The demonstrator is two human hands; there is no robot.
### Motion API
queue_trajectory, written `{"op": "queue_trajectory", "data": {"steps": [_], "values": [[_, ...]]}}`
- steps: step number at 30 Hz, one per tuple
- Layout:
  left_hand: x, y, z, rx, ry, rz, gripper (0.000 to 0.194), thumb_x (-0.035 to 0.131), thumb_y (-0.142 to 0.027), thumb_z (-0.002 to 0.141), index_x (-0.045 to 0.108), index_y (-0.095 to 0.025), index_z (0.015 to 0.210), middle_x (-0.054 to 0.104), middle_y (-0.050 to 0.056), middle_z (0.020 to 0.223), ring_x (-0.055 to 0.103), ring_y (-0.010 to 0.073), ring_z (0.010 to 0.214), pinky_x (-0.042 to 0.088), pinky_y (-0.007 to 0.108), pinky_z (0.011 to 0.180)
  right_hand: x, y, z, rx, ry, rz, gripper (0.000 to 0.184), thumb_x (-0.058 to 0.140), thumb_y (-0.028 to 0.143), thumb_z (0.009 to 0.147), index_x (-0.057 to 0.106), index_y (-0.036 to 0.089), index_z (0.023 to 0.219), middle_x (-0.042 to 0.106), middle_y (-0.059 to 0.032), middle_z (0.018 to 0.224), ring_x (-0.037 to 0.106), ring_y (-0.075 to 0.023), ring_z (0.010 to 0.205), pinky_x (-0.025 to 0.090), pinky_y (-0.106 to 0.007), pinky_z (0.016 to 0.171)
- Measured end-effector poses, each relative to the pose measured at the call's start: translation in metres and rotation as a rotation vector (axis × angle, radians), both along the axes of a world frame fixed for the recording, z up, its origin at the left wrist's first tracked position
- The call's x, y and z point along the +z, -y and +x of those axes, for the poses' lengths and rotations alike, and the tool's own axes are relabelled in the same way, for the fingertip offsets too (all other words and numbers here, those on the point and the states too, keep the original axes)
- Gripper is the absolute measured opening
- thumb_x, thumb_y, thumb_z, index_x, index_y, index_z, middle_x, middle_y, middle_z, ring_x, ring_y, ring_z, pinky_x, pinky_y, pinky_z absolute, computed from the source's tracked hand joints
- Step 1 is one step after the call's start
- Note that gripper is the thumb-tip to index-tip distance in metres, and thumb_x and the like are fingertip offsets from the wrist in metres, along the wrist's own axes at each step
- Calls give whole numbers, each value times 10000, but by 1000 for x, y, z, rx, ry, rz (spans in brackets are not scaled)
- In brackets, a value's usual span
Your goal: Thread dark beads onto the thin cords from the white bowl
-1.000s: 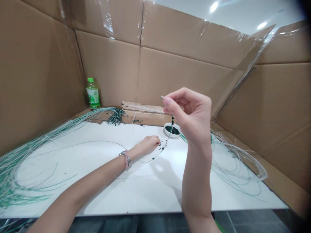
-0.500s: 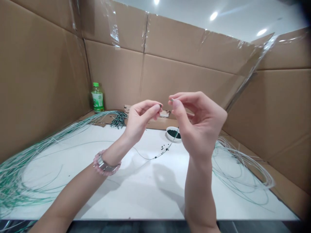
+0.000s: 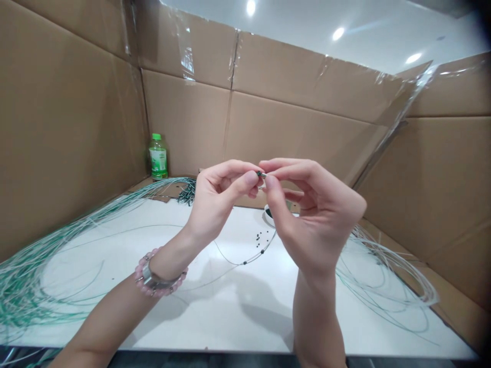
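Note:
Above the white table, my left hand is closed, thumb and forefinger pinching a small dark green bead. My right hand is closed too, its fingertips on the pale end of a thin cord. Bead and cord end meet between the two hands; whether the cord is through the bead I cannot tell. A strand sags to the table below, with dark beads on it. Several loose beads lie nearby. Behind my right hand, a white bowl of dark beads is partly hidden.
Long green and white cords spread over the left side, with a dark bunched end at the back. Coiled pale cords lie at the right. A green bottle stands in the back left corner. Cardboard walls surround the table.
My hands have come together, so the bead and the cord end now touch or nearly touch. My right hand now covers more of the bowl. The view has tilted slightly upward.

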State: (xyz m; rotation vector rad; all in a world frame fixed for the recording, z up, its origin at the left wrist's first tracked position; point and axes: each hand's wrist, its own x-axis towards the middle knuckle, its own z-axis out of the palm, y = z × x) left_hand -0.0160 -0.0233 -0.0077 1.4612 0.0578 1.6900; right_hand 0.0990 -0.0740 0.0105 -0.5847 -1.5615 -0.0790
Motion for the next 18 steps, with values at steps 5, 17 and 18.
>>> {"op": "queue_trajectory", "data": {"steps": [5, 17, 18], "values": [[-2, -1, -4, 102, -57, 61, 68, 721, -292, 792, 724, -224, 796, 678, -28, 736, 595, 37, 577, 553, 130, 586, 1, 2, 0, -8, 15, -15, 149, 631, 81, 800, 630, 230, 786, 702, 0, 873, 688, -133, 785, 632, -237, 581], [5, 8, -19, 507, -281, 428, 106, 672, -110, 806, 711, -195, 854, 683, 11, 809, 638, 89, 700, 526, 173, 562, 3, 6, 10, 8, 119, -68, 166, 617, 38, 749, 616, 204, 758, 702, -7, 873, 686, -135, 755, 627, -216, 576], [6, 9, -21, 562, -303, 482, 122, 672, -104, 801, 711, -205, 859, 681, 7, 808, 634, 90, 696, 526, 181, 571, 3, 6, 11, 0, 135, -66, 171, 614, 34, 748, 618, 205, 759, 701, -7, 866, 684, -134, 752, 630, -219, 583]]}}
